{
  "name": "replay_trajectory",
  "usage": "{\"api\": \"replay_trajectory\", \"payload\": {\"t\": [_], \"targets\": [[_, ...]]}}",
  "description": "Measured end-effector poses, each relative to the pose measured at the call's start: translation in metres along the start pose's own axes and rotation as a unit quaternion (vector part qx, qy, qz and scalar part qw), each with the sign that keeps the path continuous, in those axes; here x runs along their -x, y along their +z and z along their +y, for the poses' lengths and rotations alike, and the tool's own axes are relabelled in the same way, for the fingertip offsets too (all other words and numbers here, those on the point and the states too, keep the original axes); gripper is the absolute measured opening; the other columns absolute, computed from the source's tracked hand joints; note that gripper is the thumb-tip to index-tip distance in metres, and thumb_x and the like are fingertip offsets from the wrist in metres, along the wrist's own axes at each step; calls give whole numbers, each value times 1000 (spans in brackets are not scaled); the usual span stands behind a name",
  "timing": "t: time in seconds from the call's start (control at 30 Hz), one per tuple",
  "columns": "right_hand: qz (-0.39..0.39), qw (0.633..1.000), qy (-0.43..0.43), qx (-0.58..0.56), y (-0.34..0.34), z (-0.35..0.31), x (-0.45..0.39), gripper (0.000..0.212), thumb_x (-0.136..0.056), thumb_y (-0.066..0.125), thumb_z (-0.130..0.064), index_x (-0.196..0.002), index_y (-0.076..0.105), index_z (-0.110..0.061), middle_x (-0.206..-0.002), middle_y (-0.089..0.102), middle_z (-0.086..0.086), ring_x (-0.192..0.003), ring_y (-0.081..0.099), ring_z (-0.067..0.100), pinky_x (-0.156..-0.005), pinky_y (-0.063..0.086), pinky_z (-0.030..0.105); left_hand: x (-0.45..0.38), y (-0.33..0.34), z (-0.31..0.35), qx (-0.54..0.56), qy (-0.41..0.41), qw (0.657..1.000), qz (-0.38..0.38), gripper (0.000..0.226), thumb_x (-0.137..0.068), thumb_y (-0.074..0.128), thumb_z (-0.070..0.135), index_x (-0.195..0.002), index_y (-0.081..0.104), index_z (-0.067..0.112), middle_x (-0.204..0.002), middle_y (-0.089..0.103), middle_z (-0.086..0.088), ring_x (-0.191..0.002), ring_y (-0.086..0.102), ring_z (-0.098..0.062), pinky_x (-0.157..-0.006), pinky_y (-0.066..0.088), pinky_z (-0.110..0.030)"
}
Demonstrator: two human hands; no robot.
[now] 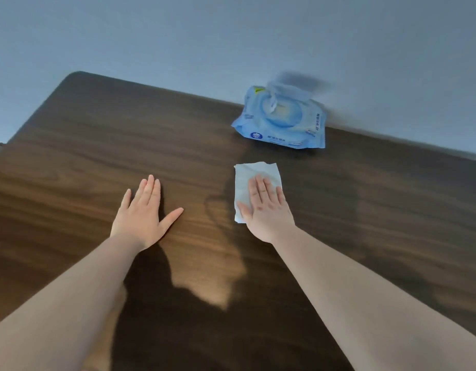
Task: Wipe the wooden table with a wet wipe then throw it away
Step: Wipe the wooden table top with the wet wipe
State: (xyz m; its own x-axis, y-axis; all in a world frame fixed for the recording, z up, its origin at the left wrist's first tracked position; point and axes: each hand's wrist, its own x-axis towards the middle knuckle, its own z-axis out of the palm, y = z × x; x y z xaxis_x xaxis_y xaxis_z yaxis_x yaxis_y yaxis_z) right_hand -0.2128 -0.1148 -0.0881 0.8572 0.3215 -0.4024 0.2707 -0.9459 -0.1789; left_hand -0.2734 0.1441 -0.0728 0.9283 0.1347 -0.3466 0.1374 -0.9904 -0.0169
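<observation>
A dark wooden table [84, 156] fills most of the view. A white wet wipe [249, 175] lies flat on it right of centre. My right hand [266, 207] presses flat on the wipe, fingers extended, covering its lower right part. My left hand [143, 212] rests flat on the bare wood to the left, fingers spread, holding nothing. A damp, darker streak shows on the wood just left of the wipe.
A blue pack of wet wipes [285, 121] sits at the table's far edge against the grey wall [231, 36], lid open with a wipe sticking up. The table's rounded far-left corner [76, 74] is visible.
</observation>
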Motion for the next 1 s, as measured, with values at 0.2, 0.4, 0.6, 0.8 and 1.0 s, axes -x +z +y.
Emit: {"api": "replay_trajectory", "payload": {"t": [0.2, 0.4, 0.6, 0.8, 1.0], "targets": [[-21, 992, -123, 35, 11, -122, -39, 66, -98, 7, -52, -149, -13, -16, -159, -18, 0, -145, -20, 16, -115, -17, 36, 25, 16, -125, 65, -158, 985, -20, 115, -69, 14, 84, -150, -6, 6, -160, -10, -9, -147, -9, -21, -120, 4, -41], [-24, 979, -197, 53, 21, -218, -76, 66, -98, 7, -52, -149, -14, -17, -159, -18, 0, -145, -20, 17, -118, -12, 40, 25, 30, -147, 76, -125, 989, -3, 122, -63, 13, 90, -149, -11, 7, -159, -16, -10, -146, -13, -21, -118, 0, -41], [0, 968, -244, 51, 27, -297, -102, 67, -98, 13, -51, -151, -7, -16, -161, -10, 1, -147, -14, 18, -118, -10, 41, 38, 32, -183, 82, -136, 987, -19, 136, -52, 15, 98, -148, -13, 5, -157, -19, -11, -145, -16, -23, -118, -1, -41], [5, 958, -279, 69, 31, -357, -122, 67, -99, 13, -51, -151, -5, -15, -161, -9, 3, -147, -10, 20, -119, -8, 41, 38, 38, -186, 97, -142, 985, 7, 136, -49, 5, 99, -148, -16, 8, -158, -18, -9, -145, -16, -21, -119, -2, -40], [14, 955, -289, 70, 34, -353, -120, 68, -98, 15, -52, -152, -4, -16, -161, -8, 2, -147, -9, 19, -118, -7, 40, 39, 39, -184, 85, -138, 987, 11, 132, -53, 12, 97, -149, -13, 9, -158, -17, -9, -146, -15, -22, -119, -1, -41]]}}
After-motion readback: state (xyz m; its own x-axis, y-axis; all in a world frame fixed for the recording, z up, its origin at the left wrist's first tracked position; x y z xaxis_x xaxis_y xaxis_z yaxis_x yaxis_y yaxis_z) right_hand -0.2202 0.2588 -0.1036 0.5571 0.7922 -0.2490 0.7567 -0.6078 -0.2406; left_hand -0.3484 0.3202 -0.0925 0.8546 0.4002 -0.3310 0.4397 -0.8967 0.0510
